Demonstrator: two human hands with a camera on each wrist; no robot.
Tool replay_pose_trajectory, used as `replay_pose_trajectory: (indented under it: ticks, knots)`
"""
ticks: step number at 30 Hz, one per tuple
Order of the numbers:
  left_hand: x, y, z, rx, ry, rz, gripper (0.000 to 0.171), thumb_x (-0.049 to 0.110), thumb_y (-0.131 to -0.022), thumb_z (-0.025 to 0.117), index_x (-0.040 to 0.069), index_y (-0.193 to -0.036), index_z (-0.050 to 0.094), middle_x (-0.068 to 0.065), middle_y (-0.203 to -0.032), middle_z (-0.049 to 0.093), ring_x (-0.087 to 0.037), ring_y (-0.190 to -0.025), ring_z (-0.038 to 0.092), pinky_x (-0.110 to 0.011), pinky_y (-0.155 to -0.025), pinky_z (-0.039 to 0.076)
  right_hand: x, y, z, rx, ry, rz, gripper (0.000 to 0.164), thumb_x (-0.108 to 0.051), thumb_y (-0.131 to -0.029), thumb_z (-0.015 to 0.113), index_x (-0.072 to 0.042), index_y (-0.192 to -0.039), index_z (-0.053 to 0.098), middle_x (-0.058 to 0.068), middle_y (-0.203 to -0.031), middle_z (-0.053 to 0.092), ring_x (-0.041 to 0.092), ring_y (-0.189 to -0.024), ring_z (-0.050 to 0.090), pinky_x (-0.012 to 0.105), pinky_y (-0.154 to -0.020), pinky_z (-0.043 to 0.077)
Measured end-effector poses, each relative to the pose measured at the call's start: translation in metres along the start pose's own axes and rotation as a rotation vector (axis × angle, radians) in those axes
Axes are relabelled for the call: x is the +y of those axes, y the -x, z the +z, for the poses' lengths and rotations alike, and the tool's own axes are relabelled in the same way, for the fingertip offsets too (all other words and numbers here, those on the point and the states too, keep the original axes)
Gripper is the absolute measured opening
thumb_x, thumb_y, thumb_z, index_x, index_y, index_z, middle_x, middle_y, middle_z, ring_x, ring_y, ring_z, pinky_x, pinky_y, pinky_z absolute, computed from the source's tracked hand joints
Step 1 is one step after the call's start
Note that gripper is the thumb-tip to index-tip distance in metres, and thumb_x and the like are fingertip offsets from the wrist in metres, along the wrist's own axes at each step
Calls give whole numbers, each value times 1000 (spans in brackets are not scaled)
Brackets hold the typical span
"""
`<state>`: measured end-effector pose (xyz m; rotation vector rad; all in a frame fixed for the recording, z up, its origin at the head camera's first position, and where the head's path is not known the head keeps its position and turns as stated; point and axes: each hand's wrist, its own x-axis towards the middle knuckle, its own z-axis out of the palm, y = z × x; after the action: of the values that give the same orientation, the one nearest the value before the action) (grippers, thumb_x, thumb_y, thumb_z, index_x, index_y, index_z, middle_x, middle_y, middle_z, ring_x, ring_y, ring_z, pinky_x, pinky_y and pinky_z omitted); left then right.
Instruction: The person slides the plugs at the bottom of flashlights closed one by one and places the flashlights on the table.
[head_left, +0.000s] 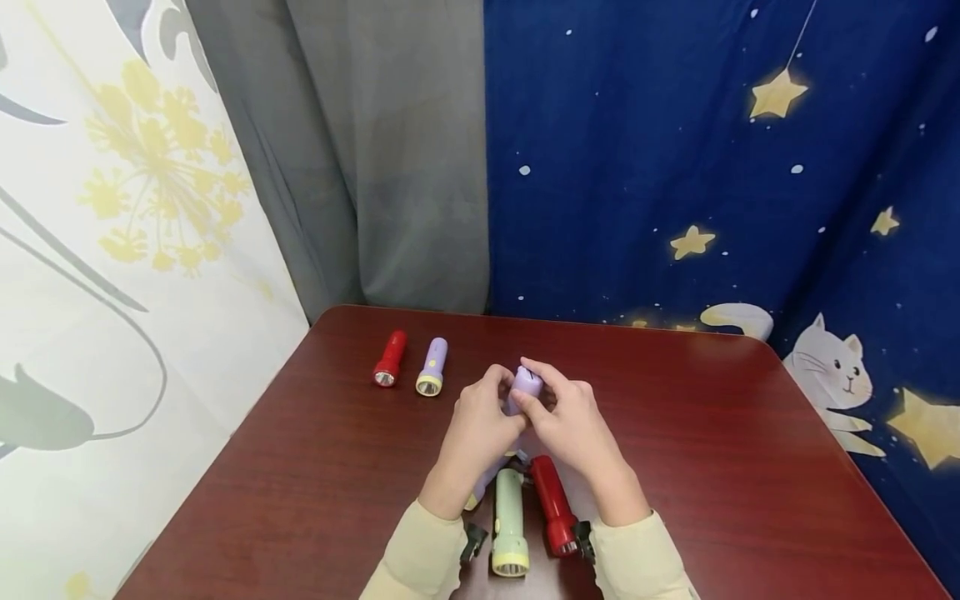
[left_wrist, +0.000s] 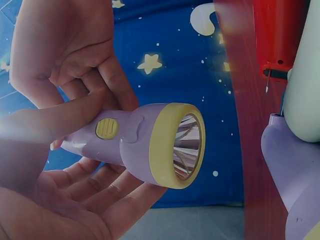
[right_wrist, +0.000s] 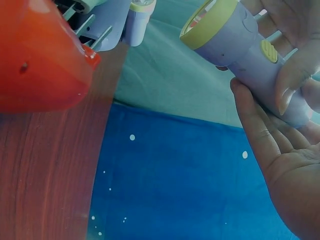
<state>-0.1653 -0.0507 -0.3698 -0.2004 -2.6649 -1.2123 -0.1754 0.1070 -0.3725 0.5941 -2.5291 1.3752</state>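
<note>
A lilac flashlight (head_left: 527,382) with a yellow rim is just below the middle of the head view, grasped by both the left hand (head_left: 482,417) and the right hand (head_left: 567,414). At bottom centre lie a green flashlight (head_left: 510,512), a red flashlight (head_left: 552,504) and a partly hidden lilac-and-yellow torch (head_left: 486,483). Left of centre, a red torch (head_left: 392,357) lies near a lilac torch (head_left: 433,363) on the reddish-brown table (head_left: 720,442).

Held lavender plastic flashlight (head_left: 527,383) partly hidden by left hand (head_left: 482,412) and right hand (head_left: 567,417), red plastic flashlight (right_wrist: 42,60) cut off in right wrist view
</note>
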Motion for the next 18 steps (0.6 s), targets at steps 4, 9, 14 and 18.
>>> replay_pose_trajectory:
  ticks: [4,9,14,18]
  knots:
    - [-1,-2,1,-11,3,-4,34,10,-85,82,7,-114,64,-9,-99,74,-17,-76,60,-28,-66,56,1,-1,0,-2,6,15,50,-19,-99,76,-12,-147,64,18,-124,78,24,-104,79,42,-90,66]
    - [-5,-2,5,-27,18,-11,36,10,-85,82,7,-115,64,-10,-101,74,-18,-78,63,-31,-69,59,4,1,1,-1,11,33,50,-19,-99,76,-13,-147,64,17,-125,78,24,-105,79,43,-91,65]
    - [-9,-1,9,-41,9,-18,36,11,-84,83,8,-115,65,-9,-101,75,-16,-78,63,-30,-69,58,8,4,3,-14,19,37,50,-18,-99,76,-13,-146,64,16,-124,78,23,-103,79,42,-91,66]
    - [-9,-4,8,-32,19,-7,35,12,-84,83,8,-114,65,-9,-98,75,-17,-77,63,-30,-67,57,7,1,3,5,29,15,49,-18,-98,77,-12,-145,65,16,-121,79,22,-101,79,42,-90,66]
